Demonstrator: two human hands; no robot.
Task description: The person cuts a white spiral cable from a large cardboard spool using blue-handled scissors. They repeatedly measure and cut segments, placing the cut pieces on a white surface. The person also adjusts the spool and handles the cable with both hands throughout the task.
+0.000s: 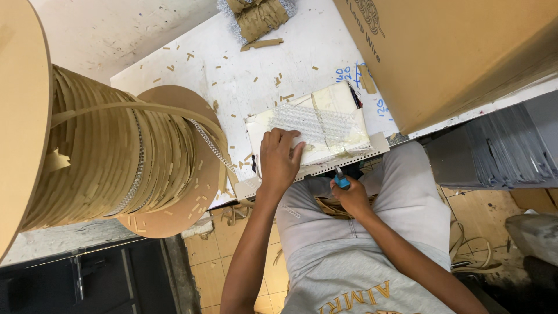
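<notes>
- The left hand [279, 160] lies flat, fingers spread, on the paper stack [325, 125] at the table edge [174, 70].
- The right hand [351, 197], just below the stack, is closed around a blue-handled tool [342, 180].
- The stack's long side runs left to right; wire coils [308, 121] rest on top.
- A big spool [116, 157] stands left of the stack, and a cardboard box [453, 52] right of it.

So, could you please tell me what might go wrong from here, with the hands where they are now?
The left hand presses on the stack of paper that hangs over the table edge, so it might tip or slide. The right hand holds a blue-handled tool close to the left hand's wrist; a slip could nick it. The wire strip from the big spool might snag.
</notes>
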